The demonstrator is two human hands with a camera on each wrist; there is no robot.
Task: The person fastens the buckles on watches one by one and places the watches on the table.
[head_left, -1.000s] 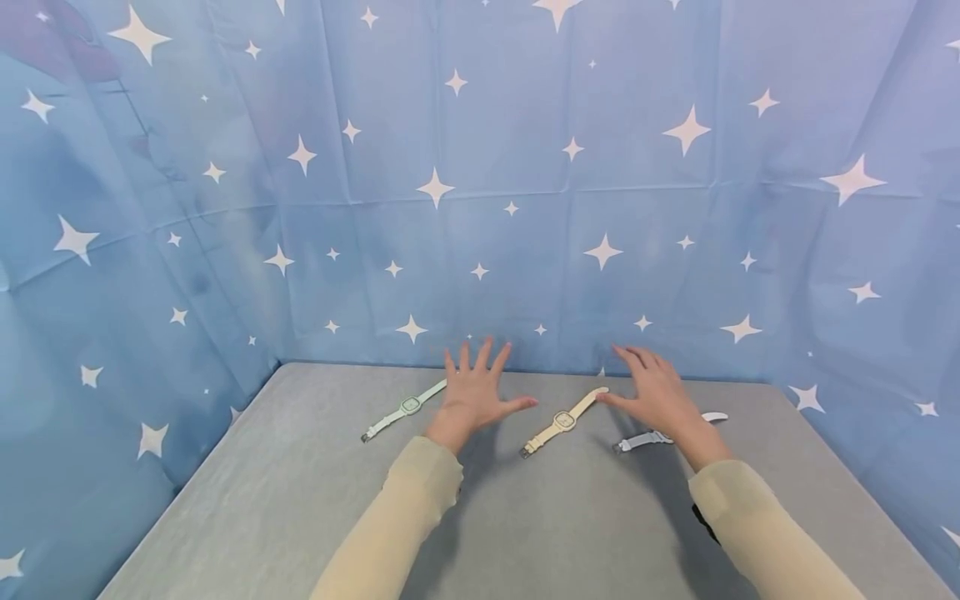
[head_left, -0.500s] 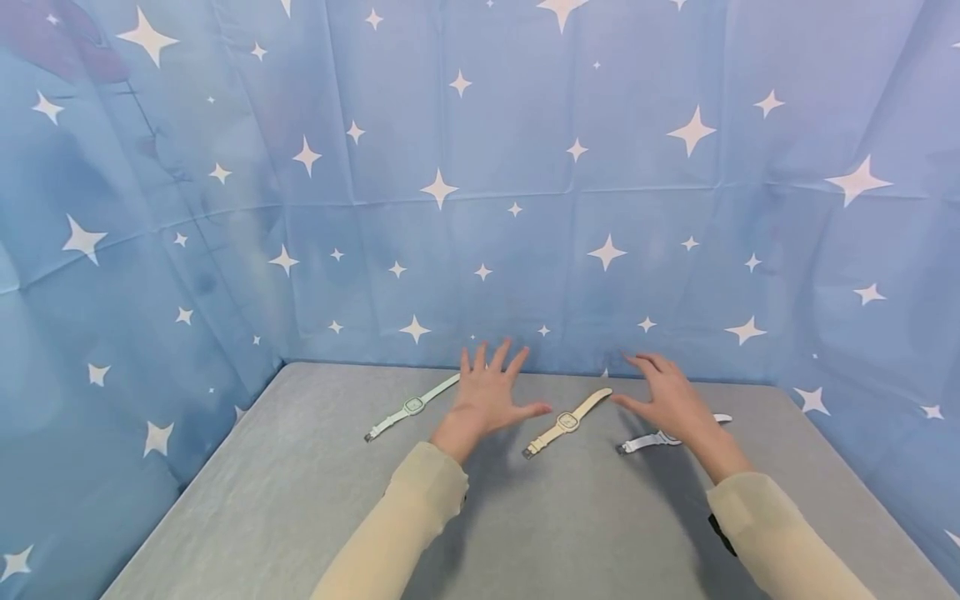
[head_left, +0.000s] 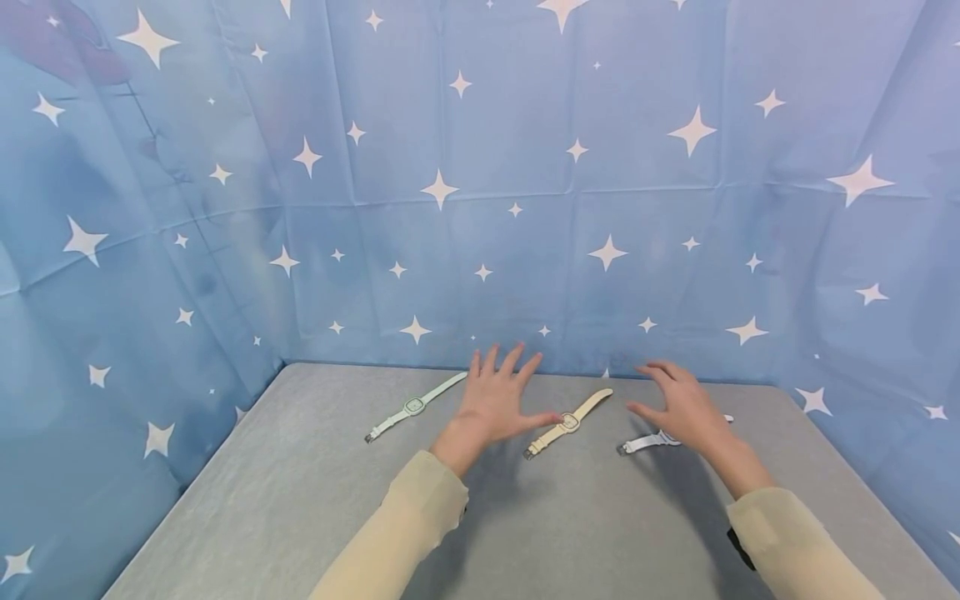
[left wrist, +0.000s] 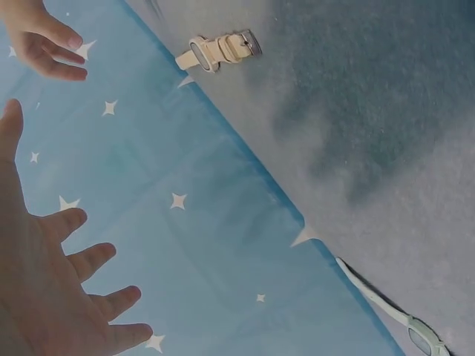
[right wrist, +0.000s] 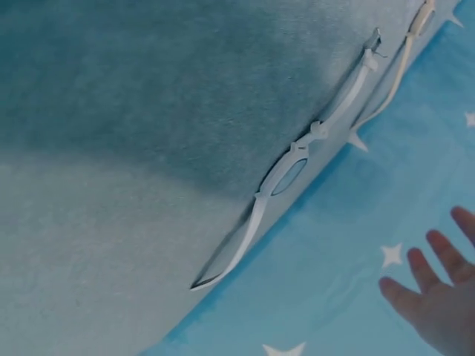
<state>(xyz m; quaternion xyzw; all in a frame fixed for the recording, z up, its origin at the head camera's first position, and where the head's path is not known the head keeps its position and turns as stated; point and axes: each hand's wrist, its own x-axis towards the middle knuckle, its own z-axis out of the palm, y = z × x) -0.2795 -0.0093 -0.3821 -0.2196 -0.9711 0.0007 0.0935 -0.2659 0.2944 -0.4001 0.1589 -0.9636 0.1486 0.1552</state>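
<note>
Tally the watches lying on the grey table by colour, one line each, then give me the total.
Pale green watch: 1
Cream-yellow watch: 1
White watch: 1
Total: 3 watches

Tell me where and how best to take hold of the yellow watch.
Pinch the yellow watch by its case, probably best from above and across the line of its strap: it lies face up, strap stretched out lengthwise, and the case is its widest part, near the middle.
</note>
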